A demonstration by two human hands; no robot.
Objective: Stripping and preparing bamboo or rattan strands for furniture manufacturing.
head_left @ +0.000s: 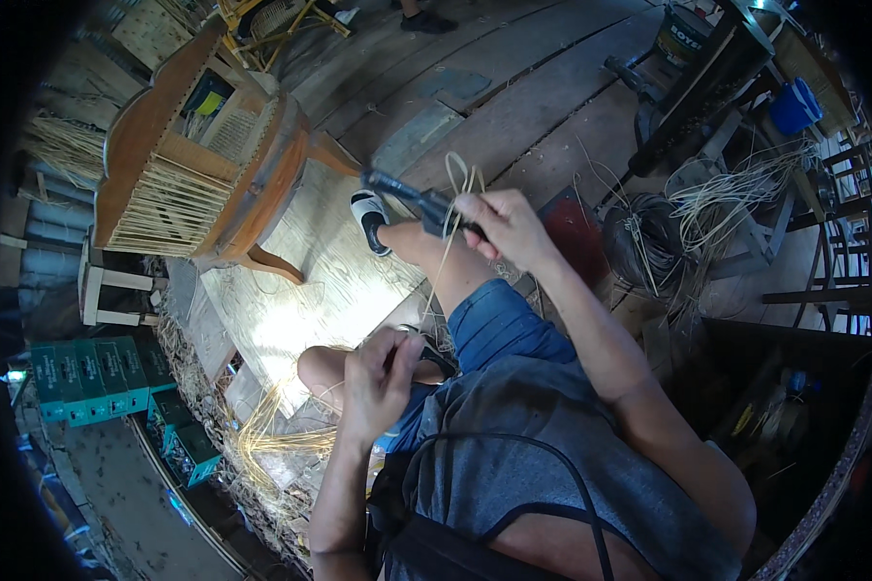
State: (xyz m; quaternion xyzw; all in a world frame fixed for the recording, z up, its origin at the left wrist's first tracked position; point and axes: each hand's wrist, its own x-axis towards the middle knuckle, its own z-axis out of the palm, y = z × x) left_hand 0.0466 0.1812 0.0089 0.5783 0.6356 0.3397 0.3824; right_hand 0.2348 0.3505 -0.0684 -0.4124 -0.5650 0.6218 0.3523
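Observation:
My right hand is closed around a dark tool with a long narrow end pointing left; its exact kind does not show. A pale cane strand makes loops above the same fingers and runs down toward my left hand. That left hand is closed in a pinch over my lap, at the strand's lower part; the fingertips are partly hidden. To the left stands a wooden chair with cane strands strung across its frame, apart from both hands.
A plywood sheet lies under my feet. Loose cane is heaped by my left knee. Green boxes stand at the left. On the right are a dark coil, bundled pale cane and a blue pail.

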